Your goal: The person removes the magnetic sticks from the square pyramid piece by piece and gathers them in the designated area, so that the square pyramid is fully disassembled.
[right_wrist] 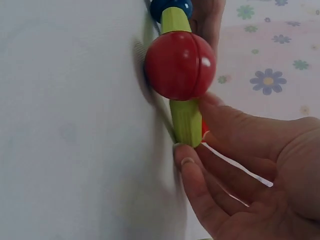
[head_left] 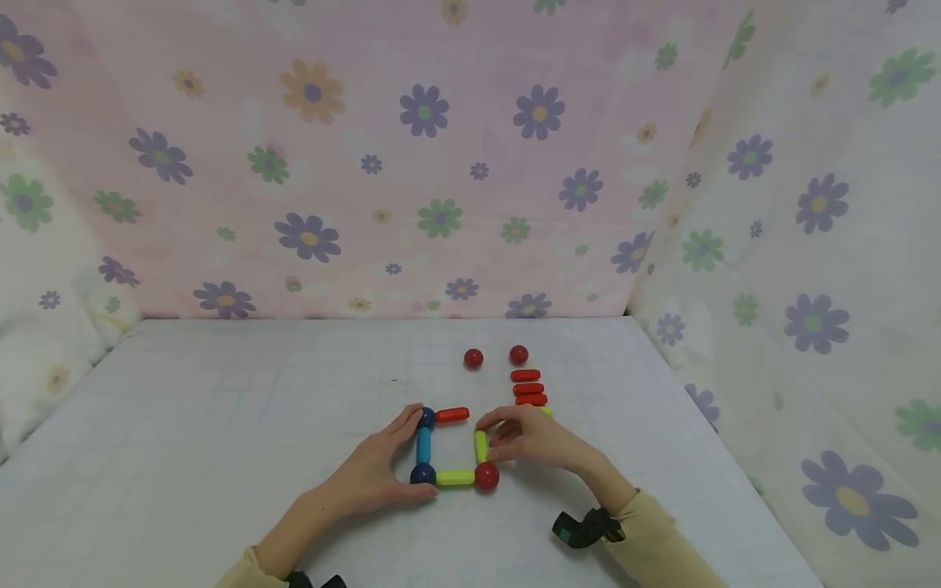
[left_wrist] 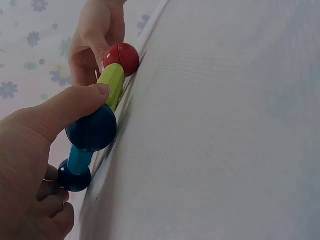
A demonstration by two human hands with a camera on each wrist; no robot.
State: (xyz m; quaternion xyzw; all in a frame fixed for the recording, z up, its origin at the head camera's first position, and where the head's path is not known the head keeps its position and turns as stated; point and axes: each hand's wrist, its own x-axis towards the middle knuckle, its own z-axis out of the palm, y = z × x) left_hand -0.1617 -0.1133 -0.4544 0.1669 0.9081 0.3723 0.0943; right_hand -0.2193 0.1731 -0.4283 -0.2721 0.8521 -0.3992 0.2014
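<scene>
On the white table lies an open toy frame of rods joined by balls. My left hand [head_left: 367, 475] spans its left side, thumb at the near dark blue ball [head_left: 422, 474] and fingers at the far dark blue ball [head_left: 426, 419], gripping that side. Between these balls runs a light blue rod [head_left: 423, 446]. From the far ball a red rod [head_left: 452, 415] points right. A yellow-green rod [head_left: 456, 477] links the near ball to a red ball [head_left: 487, 476]. My right hand [head_left: 540, 438] pinches a second yellow-green rod [right_wrist: 186, 122], which extends from the red ball.
Two loose red balls [head_left: 474, 358] lie farther back. Several red rods [head_left: 528, 389] sit in a stack-like row beyond my right hand, with another yellow-green rod [head_left: 546, 412] partly hidden behind it. Flowered cloth [head_left: 441, 180] walls the table's back and sides.
</scene>
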